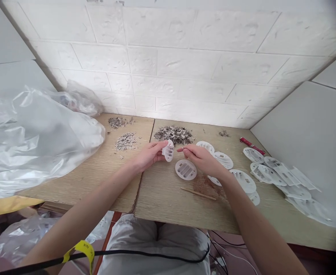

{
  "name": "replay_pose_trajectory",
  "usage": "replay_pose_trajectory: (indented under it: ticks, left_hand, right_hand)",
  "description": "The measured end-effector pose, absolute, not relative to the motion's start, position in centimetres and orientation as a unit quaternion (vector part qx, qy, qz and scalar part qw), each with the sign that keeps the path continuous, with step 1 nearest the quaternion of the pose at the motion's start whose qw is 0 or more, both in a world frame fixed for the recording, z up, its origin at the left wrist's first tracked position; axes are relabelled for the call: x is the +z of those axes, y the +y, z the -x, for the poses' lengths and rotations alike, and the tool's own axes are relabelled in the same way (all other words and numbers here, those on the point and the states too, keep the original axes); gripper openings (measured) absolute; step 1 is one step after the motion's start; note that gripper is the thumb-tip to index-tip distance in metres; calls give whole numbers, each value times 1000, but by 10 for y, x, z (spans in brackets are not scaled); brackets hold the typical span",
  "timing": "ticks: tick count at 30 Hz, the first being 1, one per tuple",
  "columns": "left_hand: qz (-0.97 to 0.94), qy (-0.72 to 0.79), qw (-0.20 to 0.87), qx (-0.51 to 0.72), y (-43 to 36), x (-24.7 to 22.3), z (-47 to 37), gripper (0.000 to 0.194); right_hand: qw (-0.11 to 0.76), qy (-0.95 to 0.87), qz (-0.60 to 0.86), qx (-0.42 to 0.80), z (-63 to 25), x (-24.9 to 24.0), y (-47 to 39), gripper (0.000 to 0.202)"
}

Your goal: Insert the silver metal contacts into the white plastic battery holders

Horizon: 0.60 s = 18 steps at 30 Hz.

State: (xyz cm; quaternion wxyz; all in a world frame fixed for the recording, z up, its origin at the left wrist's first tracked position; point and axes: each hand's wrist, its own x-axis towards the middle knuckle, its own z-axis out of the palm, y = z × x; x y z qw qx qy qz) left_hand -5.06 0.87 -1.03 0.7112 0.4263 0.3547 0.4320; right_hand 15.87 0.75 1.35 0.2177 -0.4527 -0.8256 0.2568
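My left hand point(152, 156) grips a white oval plastic plate point(169, 151) with slots, tilted up on edge above the table. Just to its right is my right hand point(198, 154), thumb and index finger pinched on a tiny metal piece point(182, 148) whose shape is too small to make out. The two hands are slightly apart. Below them another white oval slotted plate point(186, 170) lies flat. Behind the hands spreads a heap of small metal clips point(173, 134).
Smaller metal-part piles point(126, 141) lie at left. A wooden stick point(198, 193) rests near the front edge. Several white plates point(244, 181) cover the right side, beside a red tube point(251, 145). A large plastic bag point(41, 133) fills the left. A black cable point(145, 254) crosses my lap.
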Motion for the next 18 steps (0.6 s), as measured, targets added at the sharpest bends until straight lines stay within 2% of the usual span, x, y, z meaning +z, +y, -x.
replay_pose_trajectory:
  ticks: [11,18]
  left_hand:
    - [-457,349,703,419,6,-10,50,36]
    - [-464,347,703,412,6,-9,50,40]
  right_hand:
    - [269,-845,440,138,-154,-8,0,31]
    - [288,-835,454,120,-152,-12,-2,26]
